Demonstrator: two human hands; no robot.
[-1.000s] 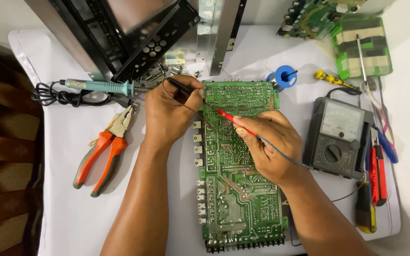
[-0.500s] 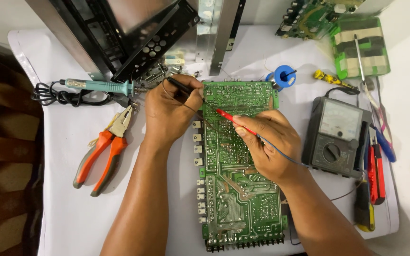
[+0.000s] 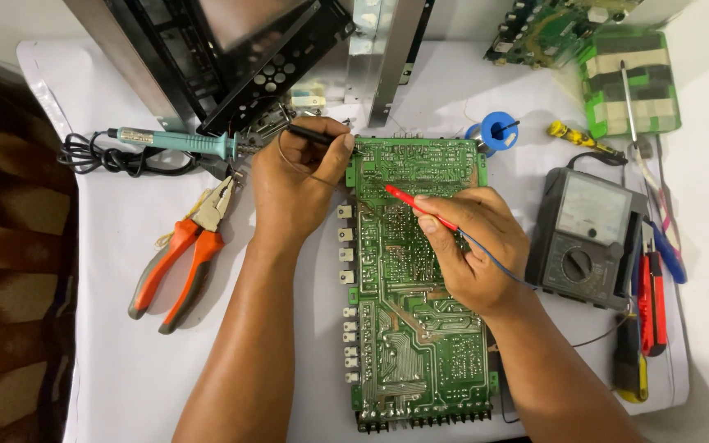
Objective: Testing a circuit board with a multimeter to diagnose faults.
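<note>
Probes touch circuit board (image 3: 420, 287) (top edge), pliers (image 3: 182, 246) apart.

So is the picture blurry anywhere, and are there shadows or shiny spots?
Head view: sharp nearly everywhere, with the green circuit board traces crisp; soft, even light, with faint shadows beside the left hand, the right hand and the orange pliers; mild glare on the meter face and the metal frame; edges bend slightly outward.
</note>
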